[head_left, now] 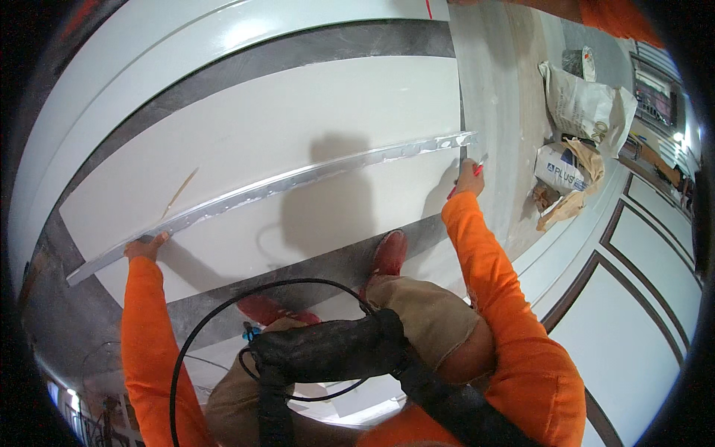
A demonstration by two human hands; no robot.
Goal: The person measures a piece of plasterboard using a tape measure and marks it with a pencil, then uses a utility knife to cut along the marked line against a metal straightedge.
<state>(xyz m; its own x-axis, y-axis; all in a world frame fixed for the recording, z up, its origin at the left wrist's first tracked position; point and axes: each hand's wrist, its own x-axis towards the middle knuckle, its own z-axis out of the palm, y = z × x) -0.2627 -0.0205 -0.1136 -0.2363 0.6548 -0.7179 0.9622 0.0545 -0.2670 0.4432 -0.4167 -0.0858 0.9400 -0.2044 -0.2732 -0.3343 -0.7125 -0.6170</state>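
A long grey metal straightedge (298,177), spotted with white residue, lies slantwise across a large white panel (357,97). Near its left end, my left hand (145,246) grips it, thumb along the bar. My right hand (469,177) is closed round a slim red pen-like tool (478,170) just below the bar's right end, at the panel's right edge. The tool's exact kind is too small to make out. A thin tan strip (180,192) lies on the panel above my left hand.
White and brown paper sacks (588,108) stand at the right, near a bucket (579,64). Dark-trimmed white panels (618,313) are at lower right. My red shoes (389,253) are by the panel's near edge. An orange sleeve (622,18) shows at top right.
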